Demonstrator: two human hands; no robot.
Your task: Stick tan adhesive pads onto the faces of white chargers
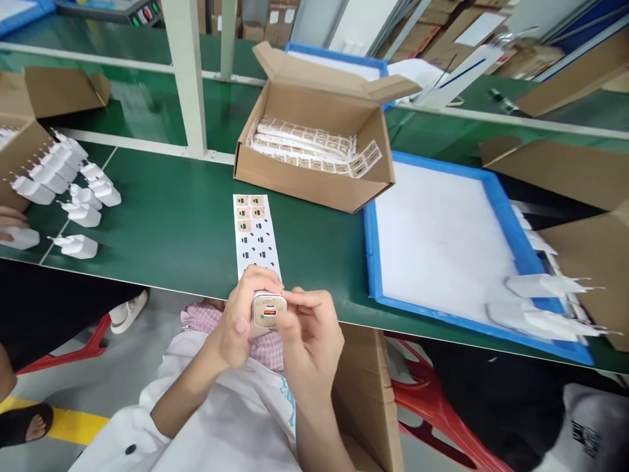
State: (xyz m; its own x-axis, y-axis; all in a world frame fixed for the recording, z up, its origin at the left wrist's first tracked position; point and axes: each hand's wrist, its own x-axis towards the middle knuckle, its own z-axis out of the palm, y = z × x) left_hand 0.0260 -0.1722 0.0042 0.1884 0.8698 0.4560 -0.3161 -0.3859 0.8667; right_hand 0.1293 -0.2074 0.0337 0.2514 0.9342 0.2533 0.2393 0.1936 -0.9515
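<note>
So: L hand [243, 314] curled, firm grip on white wall charger [268, 310], held just off near end of label sheet [251, 229]. R hand [314, 334] half-closed, pinching charger's port face. Sheet on green surface [187, 203]: tan labels [244, 213] left on top rows only, lower rows show dark marks only. Rel. to sheet: cardboard box [314, 187] w/ label strips [307, 144] behind, more chargers [82, 215] left, blue-rimmed tray [373, 255] right.

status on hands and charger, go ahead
Left hand, right hand both on white wall charger. Label sheet ahead on green bench. Cardboard box beyond, not blocking.
</note>
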